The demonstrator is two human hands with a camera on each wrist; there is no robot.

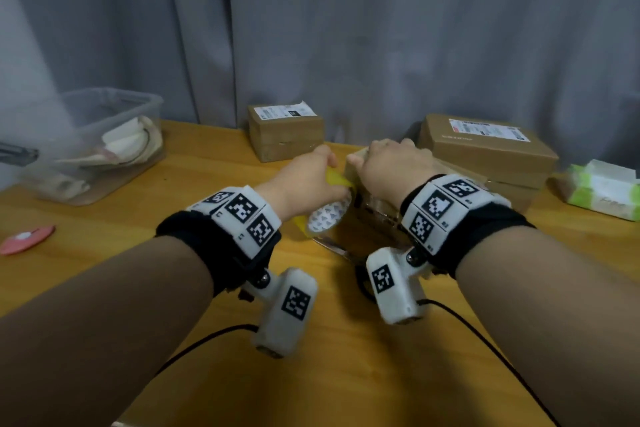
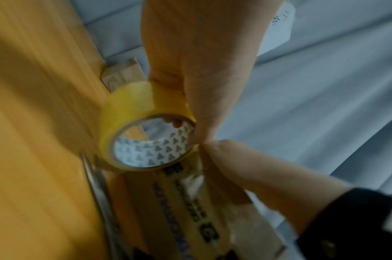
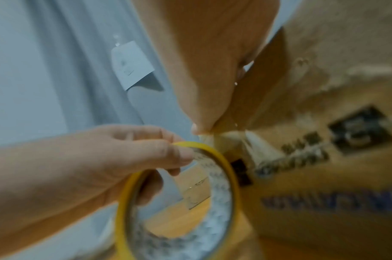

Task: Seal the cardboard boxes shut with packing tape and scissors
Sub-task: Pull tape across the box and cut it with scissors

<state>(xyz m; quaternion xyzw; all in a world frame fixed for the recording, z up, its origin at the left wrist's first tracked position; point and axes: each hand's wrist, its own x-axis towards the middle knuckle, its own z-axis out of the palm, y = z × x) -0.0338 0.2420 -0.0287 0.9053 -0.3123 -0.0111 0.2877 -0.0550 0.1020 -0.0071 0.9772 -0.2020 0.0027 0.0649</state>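
My left hand (image 1: pixel 304 177) grips a yellow-edged roll of clear packing tape (image 1: pixel 329 217) with fingers through its core, held on edge just left of a printed cardboard box (image 1: pixel 370 222). The roll (image 2: pixel 146 133) and a short shiny strip of tape (image 2: pixel 195 176) show in the left wrist view, running to the box (image 2: pixel 186 211). My right hand (image 1: pixel 391 159) curls over the box's far left corner, thumb (image 3: pixel 197 129) at the tape's end. Scissors (image 1: pixel 334 248) lie on the table under the roll, blades (image 2: pixel 99 190) along the box.
Two more labelled cardboard boxes stand at the back, one in the middle (image 1: pixel 285 132) and a stack at the right (image 1: pixel 485 146). A clear plastic bin (image 1: pixel 104 149) sits far left, a tissue pack (image 1: pixel 602 191) far right, a pink object (image 1: pixel 26 239) at the left edge. Grey curtain behind.
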